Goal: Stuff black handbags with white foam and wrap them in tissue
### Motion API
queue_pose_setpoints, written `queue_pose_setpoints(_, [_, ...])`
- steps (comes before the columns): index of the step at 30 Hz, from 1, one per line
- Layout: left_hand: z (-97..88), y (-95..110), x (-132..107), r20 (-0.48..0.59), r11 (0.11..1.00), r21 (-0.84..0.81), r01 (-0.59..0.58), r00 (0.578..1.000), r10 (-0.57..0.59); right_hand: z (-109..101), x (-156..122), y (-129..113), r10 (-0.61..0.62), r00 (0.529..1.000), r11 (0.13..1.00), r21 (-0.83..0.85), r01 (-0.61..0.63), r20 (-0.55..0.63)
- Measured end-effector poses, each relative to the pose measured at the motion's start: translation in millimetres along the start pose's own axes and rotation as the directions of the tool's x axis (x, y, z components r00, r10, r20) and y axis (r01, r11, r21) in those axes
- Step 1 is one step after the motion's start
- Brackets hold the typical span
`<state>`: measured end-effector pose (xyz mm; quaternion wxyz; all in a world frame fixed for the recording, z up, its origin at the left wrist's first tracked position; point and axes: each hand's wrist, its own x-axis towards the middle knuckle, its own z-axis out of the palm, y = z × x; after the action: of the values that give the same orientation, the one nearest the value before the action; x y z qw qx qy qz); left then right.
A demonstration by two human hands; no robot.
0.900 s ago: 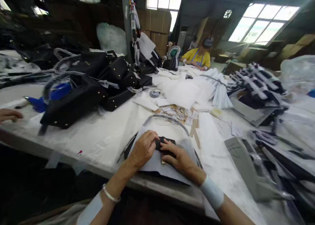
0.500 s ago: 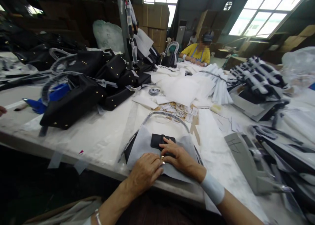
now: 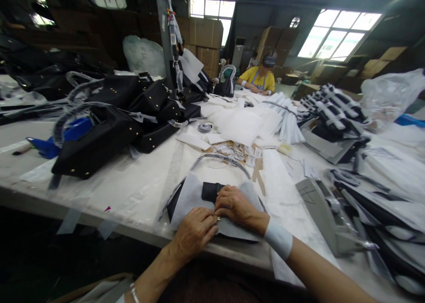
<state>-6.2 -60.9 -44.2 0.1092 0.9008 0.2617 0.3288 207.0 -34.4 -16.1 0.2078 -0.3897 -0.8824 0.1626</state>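
Note:
A black handbag (image 3: 174,202) lies at the table's front edge, its face covered by a pale grey protective sheet (image 3: 186,199). Its wrapped handle (image 3: 219,157) arches away from me. A black strap tab (image 3: 209,191) shows on top of the sheet. At the bag's middle is a small gold metal clasp (image 3: 217,217). My left hand (image 3: 195,228) is closed, fingertips pinched against the clasp from the left. My right hand (image 3: 235,208) bends over the strap, fingers curled and closed at the clasp's upper side. The fingertips partly hide the clasp.
Black handbags (image 3: 96,139) pile up on the left beside a blue tape dispenser (image 3: 49,146). A grey tape dispenser (image 3: 318,214) stands at right. White sheets (image 3: 239,121) and small tags lie beyond the bag. A person in yellow (image 3: 262,77) works across the table.
My right hand's fingers have drawn in from lying spread over the strap to curling at the clasp. My left hand stays at the clasp. The whole view has shifted slightly.

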Motion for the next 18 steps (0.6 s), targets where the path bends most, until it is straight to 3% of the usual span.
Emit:
queue_pose_setpoints(4, [1.1,-1.4,-2.4,-0.035,1.000,0.000,-0.019,0.999,0.019,4.0,2.3,-20.4,0.152,0.988,0.976,-0.159,-0.148,0.008])
queue_pose_setpoints(8, [-4.3,1.0,-3.4,0.009,1.000,-0.008,-0.022,1.000,0.022,21.0,-0.5,-43.0,0.359,0.929,0.876,-0.311,-0.369,-0.093])
queue_pose_setpoints(12, [-13.6,2.2,-1.8,0.098,0.992,0.054,-0.116,0.989,0.111,20.9,-6.2,-51.3,0.438,0.891,0.866,-0.213,-0.453,-0.119])
queue_pose_setpoints(15, [-18.9,-2.2,3.9,0.034,0.979,0.097,-0.179,0.984,0.176,10.1,-16.8,-49.9,0.364,0.926,0.920,-0.119,-0.374,-0.096])
queue_pose_setpoints(18, [-18.7,-10.7,11.9,-0.120,0.960,0.176,-0.217,0.963,0.239,7.6,-32.3,-39.2,0.085,0.976,0.942,-0.304,-0.145,-0.202])
